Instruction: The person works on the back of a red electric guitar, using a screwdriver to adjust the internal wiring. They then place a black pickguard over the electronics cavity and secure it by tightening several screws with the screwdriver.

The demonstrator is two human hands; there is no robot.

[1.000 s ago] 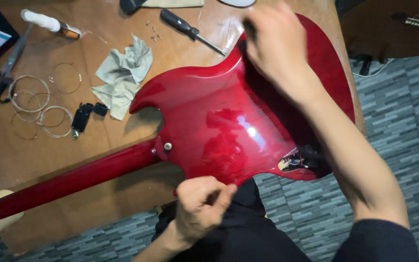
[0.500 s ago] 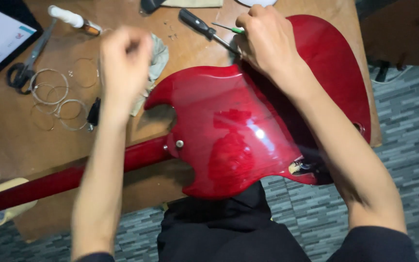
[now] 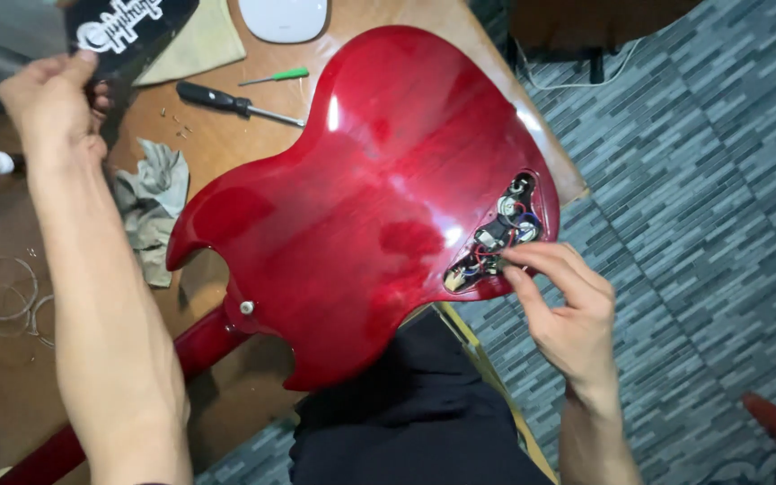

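Note:
A glossy red electric guitar body (image 3: pixel 361 198) lies back-up on a wooden table (image 3: pixel 11 395), and its neck (image 3: pixel 199 346) runs toward the lower left. An open control cavity (image 3: pixel 500 229) near the body's right edge shows pots and coloured wires. My right hand (image 3: pixel 568 310) reaches in from the lower right, thumb and forefinger pinched on the wiring at the cavity's lower edge. My left hand (image 3: pixel 51 99) is raised at the far upper left, closed on the lower edge of a flat black piece with white lettering (image 3: pixel 132 31).
A black-handled screwdriver (image 3: pixel 226 101), a thin green screwdriver (image 3: pixel 276 76) and tiny screws (image 3: pixel 172 121) lie above the guitar. There is a crumpled grey cloth (image 3: pixel 150 211) on its left and coiled strings (image 3: pixel 2 292) at the far left. Grey tiled floor (image 3: pixel 675 180) lies to the right.
My right hand left the guitar's upper edge and came down to the control cavity. My left hand rose farther up and left and now holds the black piece. The view shifted right.

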